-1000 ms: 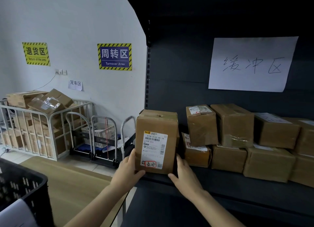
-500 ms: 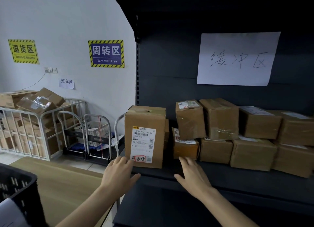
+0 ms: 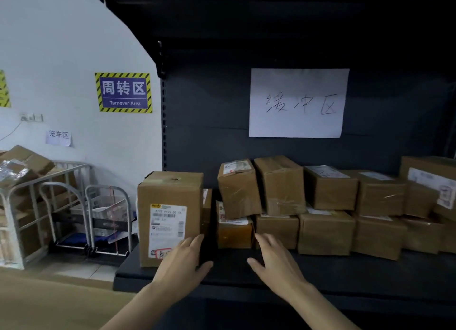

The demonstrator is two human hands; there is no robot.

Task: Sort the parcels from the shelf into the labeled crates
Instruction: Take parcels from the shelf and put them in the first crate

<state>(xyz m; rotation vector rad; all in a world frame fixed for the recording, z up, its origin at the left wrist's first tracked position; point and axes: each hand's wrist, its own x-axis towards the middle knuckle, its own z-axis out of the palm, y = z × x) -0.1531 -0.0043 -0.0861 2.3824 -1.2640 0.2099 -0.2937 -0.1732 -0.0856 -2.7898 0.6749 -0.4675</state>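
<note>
A second ago we clasped the box (image 3: 170, 216) between both palms; now we have let go. It stands upright at the shelf's (image 3: 345, 273) 9 o'clock end. Our left grip (image 3: 181, 264), fingers spread, lies before its lower corner. Our right grip (image 3: 275, 261), also spread, hovers at its 3 o'clock, near the stacked parcels (image 3: 328, 189). We judge another pick is coming.

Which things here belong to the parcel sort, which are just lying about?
Job: shelf; tall labelled parcel at its left end; stacked parcels beside it; left hand, open at the tall parcel's lower corner; right hand, open above the shelf.
Lying about: hand trolleys; cage cart of boxes; Turnover Area sign; handwritten paper sign.
</note>
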